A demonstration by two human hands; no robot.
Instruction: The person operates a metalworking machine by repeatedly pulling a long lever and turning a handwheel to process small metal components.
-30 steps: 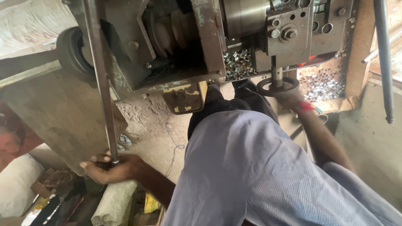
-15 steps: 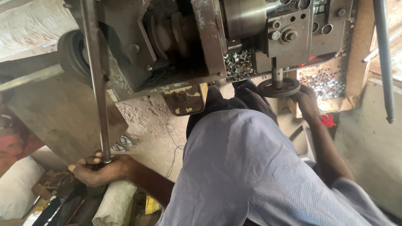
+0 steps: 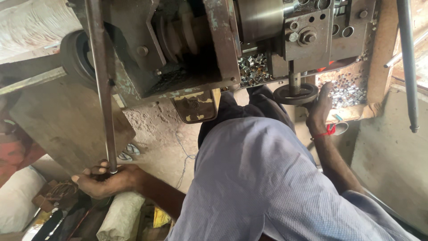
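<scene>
The long steel lever rod [image 3: 101, 89] runs down the front of the machine body [image 3: 187, 49], from its top edge to well below its base. It looks rigid, heavy and bare metal, probably slick with oil, so the lower end gives the most leverage and the surest hold. The left hand [image 3: 104, 180] is closed around that bottom tip, fingers curled about it. To the right of the machine's middle, under its bolted block, hangs a small dark handwheel [image 3: 296, 94]; it looks solid and stiff to turn, best taken by the rim. The right hand [image 3: 320, 114] reaches up to it, fingers half-open, touching the rim's underside rather than clasping it.
</scene>
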